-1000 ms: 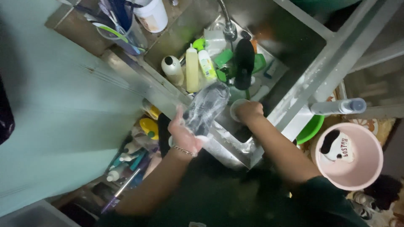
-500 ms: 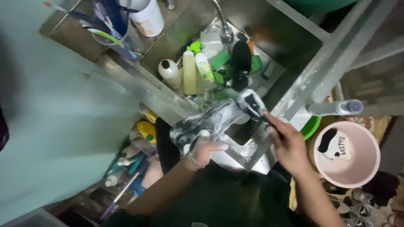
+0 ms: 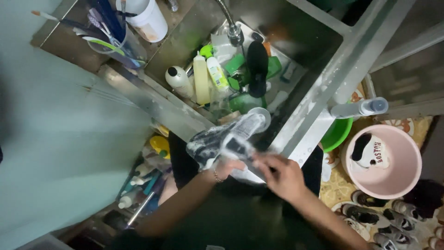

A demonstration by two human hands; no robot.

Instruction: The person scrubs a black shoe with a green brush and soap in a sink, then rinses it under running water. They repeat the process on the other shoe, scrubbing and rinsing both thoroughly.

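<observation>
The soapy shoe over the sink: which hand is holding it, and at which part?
The left hand holds the soapy shoe from below, near its lower end. The right hand touches that same end; its exact grip is blurred.

wall [image 3: 60, 139]: pale teal | sink [image 3: 305, 115]: steel | floor mat [image 3: 337, 185]: patterned yellow

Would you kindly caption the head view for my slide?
Both hands, left and right, hold a soapy shoe over a cluttered steel sink.
</observation>
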